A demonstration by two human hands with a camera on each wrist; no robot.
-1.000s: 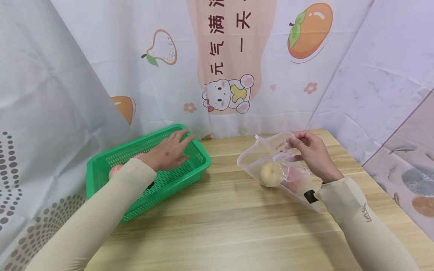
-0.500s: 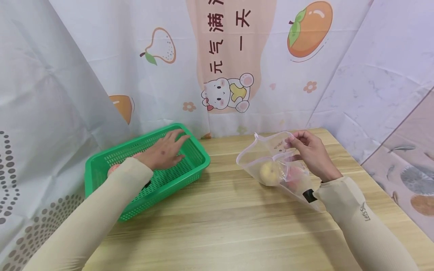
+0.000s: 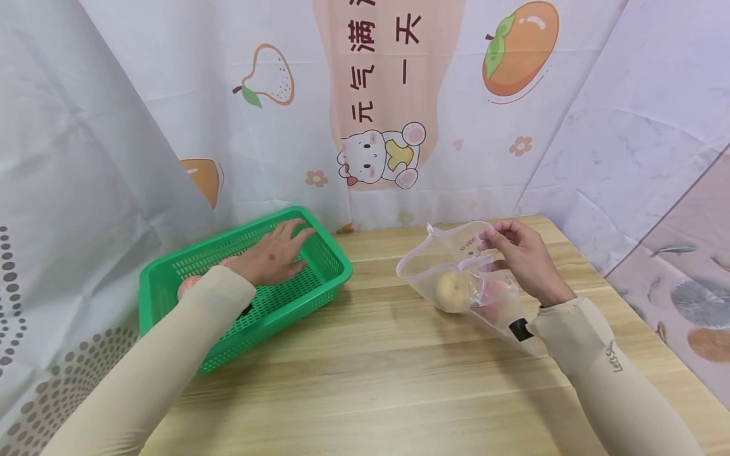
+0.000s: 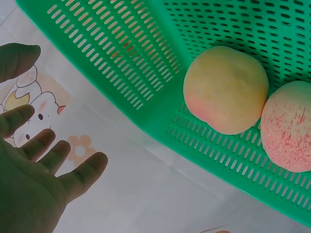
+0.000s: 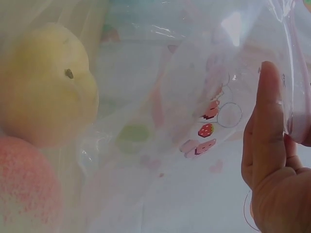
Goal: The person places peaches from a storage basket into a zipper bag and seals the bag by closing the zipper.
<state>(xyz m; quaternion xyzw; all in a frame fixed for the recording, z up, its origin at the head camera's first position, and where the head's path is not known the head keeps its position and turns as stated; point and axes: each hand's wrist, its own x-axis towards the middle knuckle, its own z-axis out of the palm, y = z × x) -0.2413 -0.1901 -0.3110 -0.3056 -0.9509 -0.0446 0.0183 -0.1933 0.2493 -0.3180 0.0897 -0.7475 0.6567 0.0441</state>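
My left hand [image 3: 270,256] hovers over the green basket [image 3: 274,326] with fingers spread and nothing in them. In the left wrist view, two peaches lie in the basket: a yellowish peach [image 4: 226,90] and a pink-speckled peach [image 4: 289,126] beside it. The forearm mostly covers them in the head view. On the right, my right hand [image 3: 527,259] pinches the rim of a clear zipper bag [image 3: 422,269] between thumb and fingers, and its mouth gapes. Inside the bag rest a yellow peach [image 3: 452,291] and a pink one [image 3: 496,297], also seen in the right wrist view.
A wooden table [image 3: 365,386] carries both basket and bag. Behind it hangs a printed curtain [image 3: 308,126], close to the table's back edge. More curtain [image 3: 644,145] hangs along the right side, and a grey-white cloth [image 3: 74,190] closes off the left.
My left hand has drifted slightly left over the basket, still spread. The right hand keeps its pinch on the bag's rim, and the bag stays in place.
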